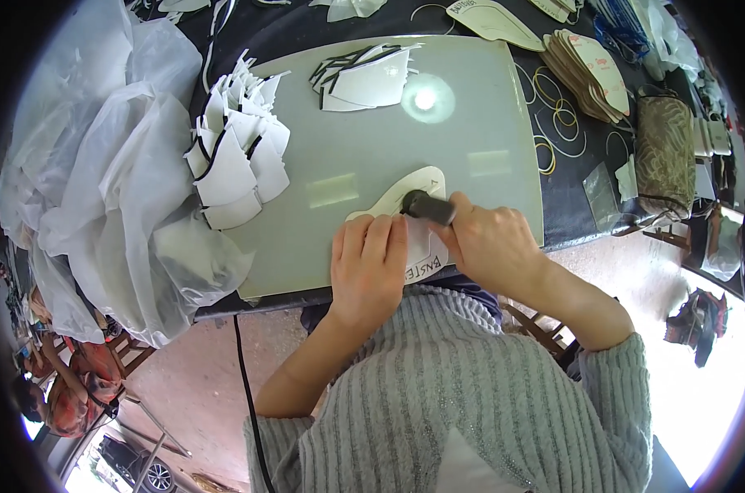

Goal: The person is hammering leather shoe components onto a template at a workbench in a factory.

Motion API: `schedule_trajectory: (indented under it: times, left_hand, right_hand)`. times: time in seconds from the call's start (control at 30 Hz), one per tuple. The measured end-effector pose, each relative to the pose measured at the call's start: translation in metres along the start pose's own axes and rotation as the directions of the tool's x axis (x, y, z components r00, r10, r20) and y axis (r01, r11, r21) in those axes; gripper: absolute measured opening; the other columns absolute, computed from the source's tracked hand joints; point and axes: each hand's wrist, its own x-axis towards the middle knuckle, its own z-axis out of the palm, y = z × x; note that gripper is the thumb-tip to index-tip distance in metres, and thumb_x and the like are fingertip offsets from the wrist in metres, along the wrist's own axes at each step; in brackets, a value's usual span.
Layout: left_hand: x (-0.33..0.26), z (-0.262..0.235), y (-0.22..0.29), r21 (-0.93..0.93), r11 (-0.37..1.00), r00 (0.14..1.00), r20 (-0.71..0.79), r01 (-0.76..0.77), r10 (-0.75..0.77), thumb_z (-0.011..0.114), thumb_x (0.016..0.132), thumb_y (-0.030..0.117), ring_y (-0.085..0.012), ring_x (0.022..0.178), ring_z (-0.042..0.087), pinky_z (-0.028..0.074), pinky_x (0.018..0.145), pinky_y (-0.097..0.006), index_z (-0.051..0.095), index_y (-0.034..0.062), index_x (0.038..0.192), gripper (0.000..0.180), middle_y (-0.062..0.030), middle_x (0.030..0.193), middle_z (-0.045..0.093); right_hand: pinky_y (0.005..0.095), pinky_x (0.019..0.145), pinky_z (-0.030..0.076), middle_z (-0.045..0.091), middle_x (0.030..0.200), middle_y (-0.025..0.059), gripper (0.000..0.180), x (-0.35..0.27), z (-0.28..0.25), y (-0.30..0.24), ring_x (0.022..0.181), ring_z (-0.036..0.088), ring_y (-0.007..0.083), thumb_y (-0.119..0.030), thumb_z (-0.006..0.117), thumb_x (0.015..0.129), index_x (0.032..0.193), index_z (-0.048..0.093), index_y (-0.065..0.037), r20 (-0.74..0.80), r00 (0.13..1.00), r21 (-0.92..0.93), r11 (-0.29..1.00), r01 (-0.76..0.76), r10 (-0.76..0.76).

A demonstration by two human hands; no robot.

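Note:
A cream card pattern [426, 181] with handwriting on it lies at the near edge of the smooth grey board, with a white piece [420, 238] on it. My left hand [369, 261] rests flat over the left side of these pieces, fingers stretched out side by side. In my right hand [491, 238] is a hammer [430, 208], its dark head over the pattern just right of my left fingertips. Its handle is mostly hidden by my fingers.
White pieces with black edging lie in a larger pile [239, 156] and a smaller stack [368, 78] on the board [323, 238]. Plastic bags [109, 172] cover the left. Stacked patterns [586, 74], elastic loops [560, 115] and a patterned roll [666, 152] lie right.

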Motion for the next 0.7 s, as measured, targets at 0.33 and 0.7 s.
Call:
schedule_trajectory:
  times: [0.33,0.7]
  left_hand:
    - [-0.006,-0.008,-0.004,-0.269,0.944,0.977,-0.041,0.192,-0.211,0.071,0.078,0.002,-0.0261,0.088,0.058,0.045,0.079,-0.04,0.069,0.0021,0.1,0.022,-0.0054,0.098,0.06]
    - [-0.006,-0.003,-0.007,0.007,0.999,0.997,-0.062,-0.049,0.049,0.072,0.076,0.0,-0.0249,0.09,0.059,0.046,0.077,-0.039,0.07,0.0015,0.097,0.022,-0.0048,0.097,0.06]
  right_hand:
    - [0.0418,0.043,0.049,0.055,0.049,0.0121,0.035,-0.005,0.002,0.005,0.045,0.06,0.0342,-0.031,0.059,0.097,0.093,0.055,0.004,-0.013,1.0,-0.005,1.0,0.009,-0.009]
    - [0.0395,0.045,0.049,0.057,0.057,0.0116,0.028,-0.002,-0.005,0.002,0.048,0.061,0.0321,-0.027,0.061,0.094,0.088,0.053,-0.001,-0.098,0.99,0.059,0.992,0.112,-0.106]
